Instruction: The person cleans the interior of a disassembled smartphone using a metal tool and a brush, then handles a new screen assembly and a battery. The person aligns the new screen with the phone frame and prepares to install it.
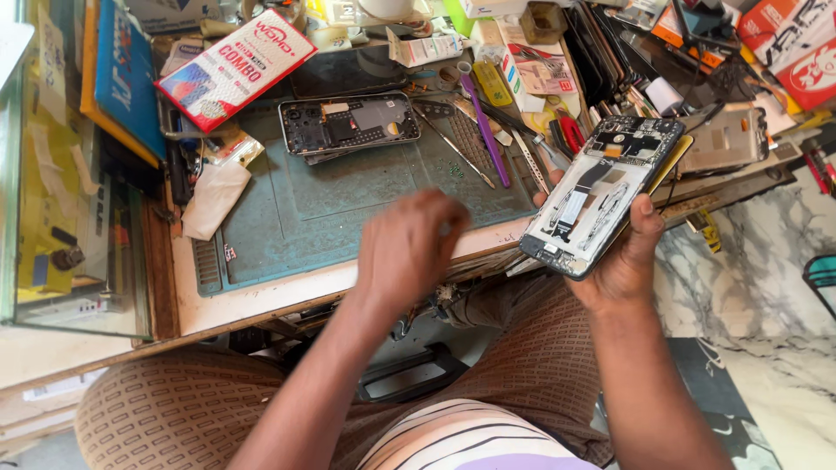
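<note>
Right hand (625,252) is clamped around an opened smartphone (601,193), back cover off and internal frame upward, tilted toward the wearer, apparently for inspection, beyond the right edge of the tabletop (261,300). Left hand (407,248) is motion-blurred above the green work mat (348,209); fingers curl loosely inward, nothing visibly held, though whether the grip is closed cannot be told. A second opened phone (348,124) lies flat at the mat's far edge, within easy reach. A purple-handled tool (482,122) and tweezers (453,146) lie beside it. A red-and-white rectangular package (235,68) leans at upper left; red boxes (797,43) sit at upper right.
</note>
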